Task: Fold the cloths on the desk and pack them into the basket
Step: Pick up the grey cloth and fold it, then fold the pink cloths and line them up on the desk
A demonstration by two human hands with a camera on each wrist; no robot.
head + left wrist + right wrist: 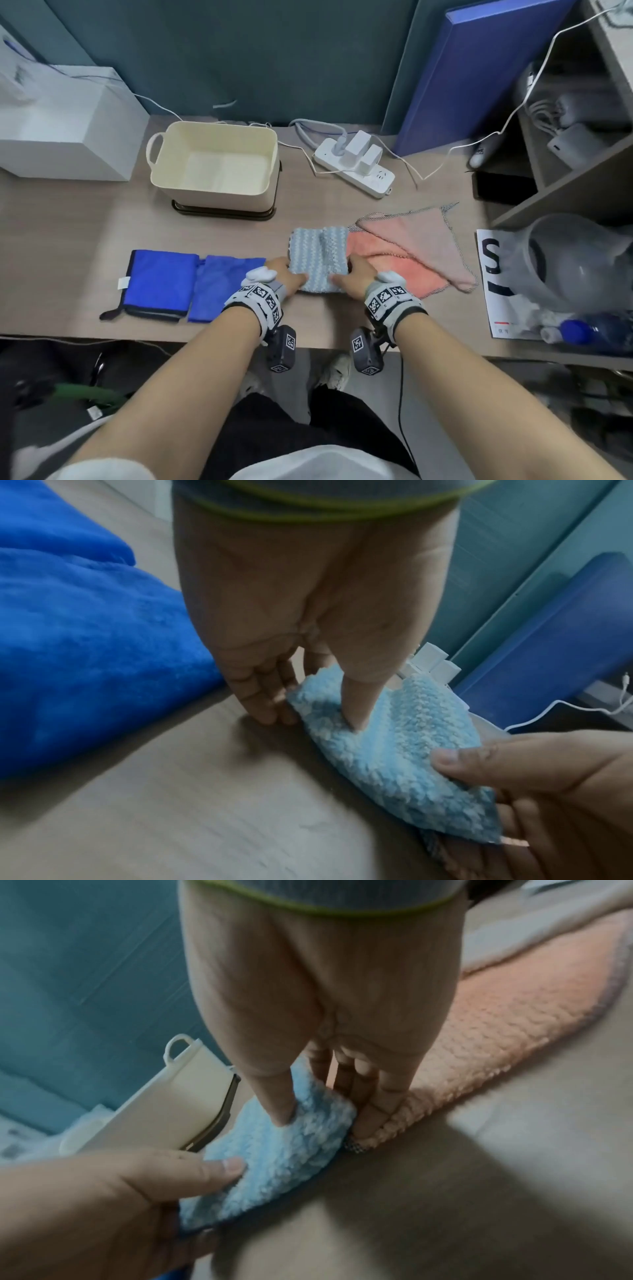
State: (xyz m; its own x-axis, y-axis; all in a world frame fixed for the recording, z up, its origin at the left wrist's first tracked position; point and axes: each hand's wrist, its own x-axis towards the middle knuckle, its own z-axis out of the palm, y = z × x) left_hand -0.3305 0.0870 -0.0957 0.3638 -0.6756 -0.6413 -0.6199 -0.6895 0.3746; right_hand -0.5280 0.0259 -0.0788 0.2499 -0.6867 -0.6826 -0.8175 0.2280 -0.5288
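Observation:
A folded light blue fluffy cloth [318, 260] lies mid-desk. My left hand [291, 274] pinches its near left corner, thumb on top and fingers at the side and under it [315, 718]. My right hand [346, 274] pinches the near right corner in the same way [325, 1123]. The cream basket [219, 200] stands behind, with nothing in it. Two dark blue cloths [157, 284] [222, 287] lie flat to the left. An orange cloth [383, 260] and a pink cloth [418, 240] lie overlapped to the right, partly under the light blue cloth's edge [479, 1031].
A white power strip [356, 164] with plugs and cables lies behind the cloths. A white box [68, 130] stands far left, a blue board [479, 68] leans at the back. A shelf [565, 192], clear jug [565, 260] and bottle [589, 330] crowd the right.

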